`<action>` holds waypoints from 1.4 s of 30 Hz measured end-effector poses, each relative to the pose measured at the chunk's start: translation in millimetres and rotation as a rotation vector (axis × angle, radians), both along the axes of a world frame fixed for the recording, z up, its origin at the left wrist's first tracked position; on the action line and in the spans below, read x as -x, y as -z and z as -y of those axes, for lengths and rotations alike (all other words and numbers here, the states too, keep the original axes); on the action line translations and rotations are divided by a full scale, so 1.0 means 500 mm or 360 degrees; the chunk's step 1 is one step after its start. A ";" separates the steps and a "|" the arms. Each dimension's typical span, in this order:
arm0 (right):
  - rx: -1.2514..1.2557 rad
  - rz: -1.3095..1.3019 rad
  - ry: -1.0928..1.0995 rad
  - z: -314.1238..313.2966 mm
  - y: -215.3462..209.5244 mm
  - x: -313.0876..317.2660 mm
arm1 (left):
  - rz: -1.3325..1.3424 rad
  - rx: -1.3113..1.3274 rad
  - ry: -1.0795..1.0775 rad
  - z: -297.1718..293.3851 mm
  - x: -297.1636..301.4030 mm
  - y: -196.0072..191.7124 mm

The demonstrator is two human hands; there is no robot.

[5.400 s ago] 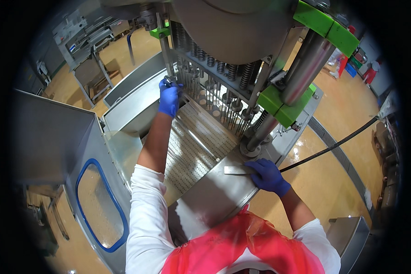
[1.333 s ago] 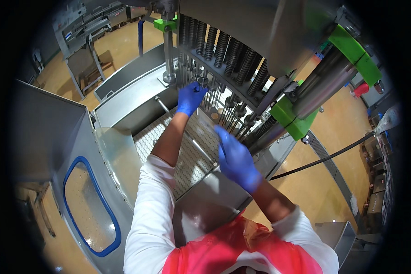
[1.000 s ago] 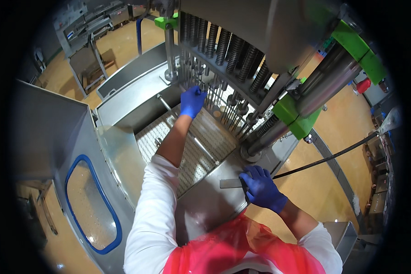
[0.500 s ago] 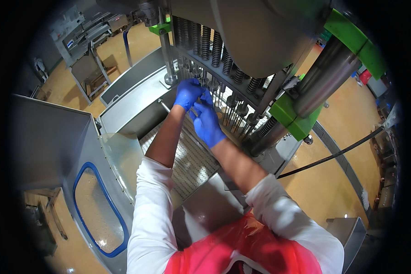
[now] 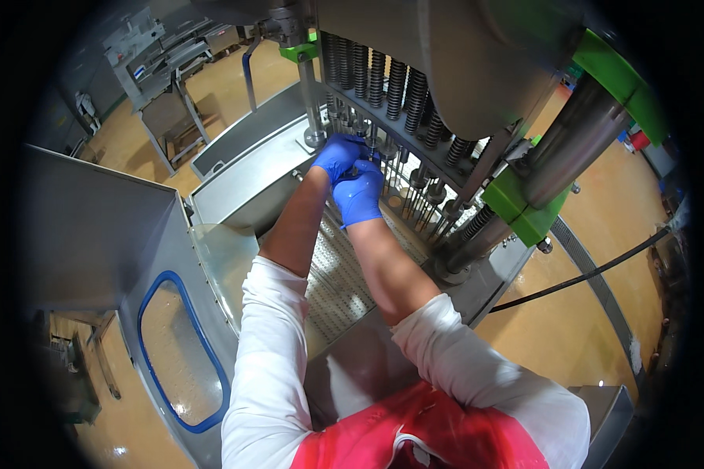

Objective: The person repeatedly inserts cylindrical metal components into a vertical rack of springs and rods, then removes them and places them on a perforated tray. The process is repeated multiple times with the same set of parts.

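Handling at the needle row: both hands are placed among the needle holders (image 5: 419,178), and close finger work on one of them seems to be the step in hand; the exact action cannot be told.
Needle holders: they are hung below the coil springs (image 5: 396,86), with thin needles (image 5: 414,209) pointed down toward the perforated bed (image 5: 336,297).
Left hand (image 5: 339,156): it is reached forward, back upward, fingers curled in at the holders; whether anything is gripped is hidden.
Right hand (image 5: 359,195): it is set close against the left, fingers bent; whether they are closed on something cannot be told.
Forearms: both are stretched over the bed and angled together toward the hands.
Next move: a steady two-handed hold seems called for, with fingertips guided around the needles.
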State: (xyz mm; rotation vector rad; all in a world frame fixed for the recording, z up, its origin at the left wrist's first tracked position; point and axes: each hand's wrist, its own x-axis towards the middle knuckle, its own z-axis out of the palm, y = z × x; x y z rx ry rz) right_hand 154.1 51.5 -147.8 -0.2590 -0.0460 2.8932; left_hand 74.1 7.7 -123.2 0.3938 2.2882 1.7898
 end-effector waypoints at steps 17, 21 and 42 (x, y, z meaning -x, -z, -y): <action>0.0000 0.0244 -0.0016 -0.004 0.029 0.081 | -0.1314 0.0328 -0.0415 -0.017 -0.102 -0.312; -0.0007 0.0149 -0.0057 -0.021 0.050 0.113 | -0.1126 0.0453 -0.0363 -0.039 -0.072 -0.322; 0.0032 0.0019 -0.0203 -0.030 -0.040 0.057 | -0.1025 0.0460 -0.0333 -0.023 -0.075 -0.320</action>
